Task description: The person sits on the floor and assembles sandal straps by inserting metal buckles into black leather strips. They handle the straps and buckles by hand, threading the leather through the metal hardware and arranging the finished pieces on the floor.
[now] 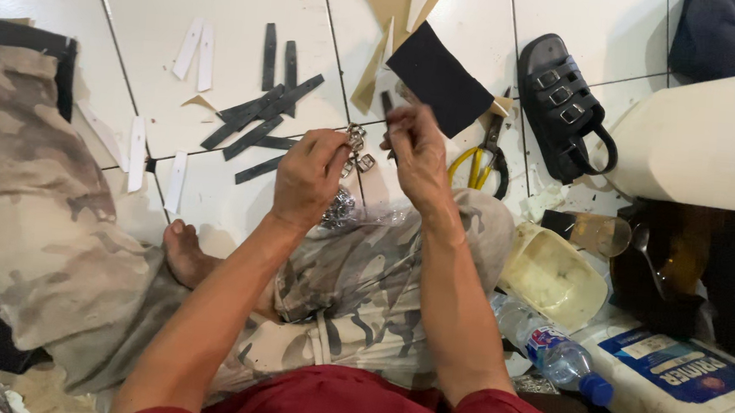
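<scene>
Buckles [356, 150], small silvery metal, hang pinched between left hand [307, 176] and right hand [415, 149]; a black strap [387, 104] above them is blurred.

Black sandal [562, 104], yellow-handled pliers [484, 161], scattered dark strips [257, 121], plastic water bottle [550, 349] on white tiled floor [243, 8].
</scene>
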